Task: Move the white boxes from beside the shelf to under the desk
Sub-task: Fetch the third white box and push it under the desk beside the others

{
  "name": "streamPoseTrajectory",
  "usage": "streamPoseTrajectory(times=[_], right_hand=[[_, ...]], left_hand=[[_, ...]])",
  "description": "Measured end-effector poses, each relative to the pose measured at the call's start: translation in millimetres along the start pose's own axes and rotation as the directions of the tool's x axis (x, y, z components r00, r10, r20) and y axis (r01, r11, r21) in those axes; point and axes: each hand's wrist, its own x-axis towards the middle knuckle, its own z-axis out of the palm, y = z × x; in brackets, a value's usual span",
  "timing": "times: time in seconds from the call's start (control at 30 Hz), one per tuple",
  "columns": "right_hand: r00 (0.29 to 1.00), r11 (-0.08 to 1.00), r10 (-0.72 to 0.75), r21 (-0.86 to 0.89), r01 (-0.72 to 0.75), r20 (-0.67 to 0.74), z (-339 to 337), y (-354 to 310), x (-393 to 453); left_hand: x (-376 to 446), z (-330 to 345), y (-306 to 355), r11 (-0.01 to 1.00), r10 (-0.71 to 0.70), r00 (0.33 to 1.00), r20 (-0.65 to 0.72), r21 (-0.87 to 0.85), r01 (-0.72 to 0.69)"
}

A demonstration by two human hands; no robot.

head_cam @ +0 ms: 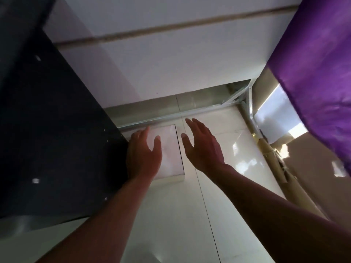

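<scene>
A flat white box [170, 152] lies on the pale tiled floor, pushed against the black cabinet side on its left. My left hand [142, 154] hovers over the box's left half, fingers apart, holding nothing. My right hand [202, 147] is spread open just right of the box's right edge, above the floor. Whether either hand touches the box I cannot tell. Both forearms reach in from the bottom of the view.
A black cabinet panel [49, 139] fills the left. A white metal frame bar [171, 115] runs along the floor behind the box, with a leg [248, 103] at the right. Purple cloth [319, 69] hangs at upper right, a brown cardboard box [313, 168] below it.
</scene>
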Motion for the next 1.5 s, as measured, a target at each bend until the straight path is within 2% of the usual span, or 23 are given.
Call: streamPoseTrajectory(times=[0.27, 0.57, 0.7, 0.77, 1.0, 1.3, 1.5], right_hand=[[0.997, 0.996, 0.08, 0.05, -0.08, 0.009, 160.0, 94.7, -5.3], [0.967, 0.965, 0.236, 0.091, -0.245, 0.097, 267.0, 147.7, 11.1], [0.936, 0.926, 0.328, 0.152, -0.346, 0.13, 285.6, 151.3, 26.5], [0.93, 0.921, 0.337, 0.155, -0.358, 0.147, 293.0, 151.5, 29.2], [0.926, 0.922, 0.349, 0.123, -0.367, 0.146, 300.8, 154.7, 31.8], [0.921, 0.932, 0.34, 0.061, -0.357, 0.191, 298.2, 154.4, 31.1], [0.898, 0.917, 0.37, 0.06, -0.394, 0.24, 271.9, 154.2, -4.7]], left_hand=[[24.7, 120.4, -134.0, 0.996, -0.051, 0.998, -0.041, -0.076, 0.048], [57.7, 205.9, -224.4, 0.982, -0.174, 0.985, -0.021, -0.076, 0.171], [71.2, 223.5, -246.0, 0.951, -0.283, 0.959, 0.003, -0.129, 0.281], [73.0, 229.8, -254.5, 0.924, -0.32, 0.947, 0.034, -0.208, 0.32], [75.8, 239.4, -263.0, 0.907, -0.322, 0.947, -0.002, -0.289, 0.307], [71.8, 238.4, -261.6, 0.909, -0.3, 0.954, -0.005, -0.305, 0.284], [31.9, 230.8, -249.6, 0.916, -0.343, 0.939, 0.026, -0.211, 0.341]])
